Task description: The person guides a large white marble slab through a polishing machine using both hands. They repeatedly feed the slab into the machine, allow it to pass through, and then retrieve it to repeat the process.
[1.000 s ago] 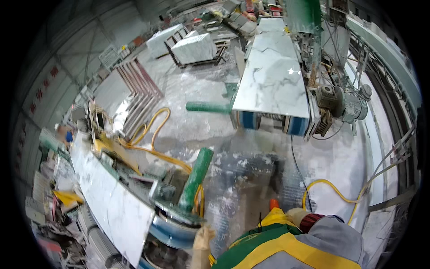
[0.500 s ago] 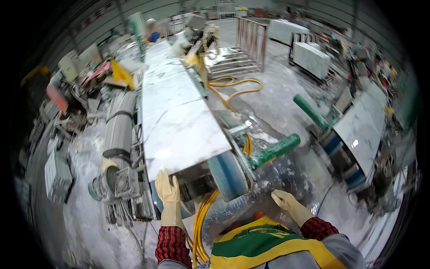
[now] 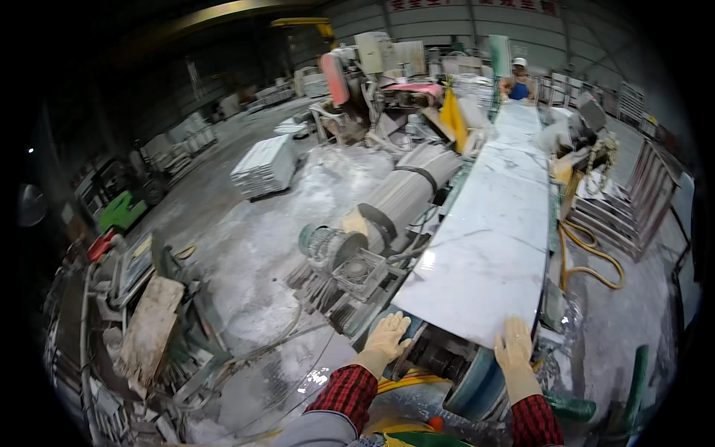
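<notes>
A long white marble slab (image 3: 477, 246) with grey veins lies on a roller conveyor running away from me. Both my hands wear cream rubber gloves. My left hand (image 3: 387, 339) is open, fingers apart, over the blue roller end just off the slab's near left corner; whether it touches the slab I cannot tell. With fingers stretched out, my right hand (image 3: 514, 344) lies at the slab's near right corner. Below the slab's near edge shows a blue conveyor roller (image 3: 477, 384) with a dark gap beside it. Neither hand grips anything.
A motor (image 3: 335, 249) and a ribbed grey cover (image 3: 417, 182) line the conveyor's left side. Yellow hoses (image 3: 607, 264) lie on the wet floor at right, near a metal rack (image 3: 648, 194). Stacked slabs (image 3: 266, 165) stand farther left. Another person (image 3: 519, 86) is at the conveyor's far end.
The view has swung left. My right hand has come from beside the conveyor, fingers curled, to the slab's near right corner, now open. My left hand is now on the roller's left side.
</notes>
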The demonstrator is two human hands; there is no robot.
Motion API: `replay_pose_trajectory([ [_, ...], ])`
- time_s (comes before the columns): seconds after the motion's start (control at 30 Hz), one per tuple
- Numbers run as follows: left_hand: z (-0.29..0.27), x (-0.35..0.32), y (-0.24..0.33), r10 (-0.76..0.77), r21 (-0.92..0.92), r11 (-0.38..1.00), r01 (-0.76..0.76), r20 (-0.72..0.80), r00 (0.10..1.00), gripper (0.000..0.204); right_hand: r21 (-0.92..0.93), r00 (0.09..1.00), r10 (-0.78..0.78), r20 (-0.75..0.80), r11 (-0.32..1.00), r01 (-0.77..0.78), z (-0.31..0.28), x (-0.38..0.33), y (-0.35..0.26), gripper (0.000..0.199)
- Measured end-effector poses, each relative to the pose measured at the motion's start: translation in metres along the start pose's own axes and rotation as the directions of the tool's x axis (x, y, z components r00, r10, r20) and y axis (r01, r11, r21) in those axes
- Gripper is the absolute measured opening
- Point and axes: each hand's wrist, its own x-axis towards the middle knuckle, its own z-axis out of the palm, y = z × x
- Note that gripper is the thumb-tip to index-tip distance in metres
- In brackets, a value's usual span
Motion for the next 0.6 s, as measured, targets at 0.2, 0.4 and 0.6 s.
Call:
replay_pose_trajectory([
  [0.2,0.004,-0.009,-0.009,-0.011,-0.095,0.995,0.008,-0.026,1.0,0.072,-0.003,0.999,-0.024,-0.048,1.0,0.023,0.049,0.029,0.033,0.069],
  [0.4,0.005,-0.014,0.005,-0.03,-0.115,0.993,0.018,-0.104,0.994,0.067,0.074,0.996,-0.05,-0.071,0.996,0.055,0.024,0.043,0.031,0.062],
  [0.6,0.037,-0.02,-0.013,-0.018,-0.228,0.973,-0.043,-0.258,0.966,0.066,0.002,0.984,0.016,-0.177,1.0,-0.016,-0.007,0.056,0.012,0.052],
])
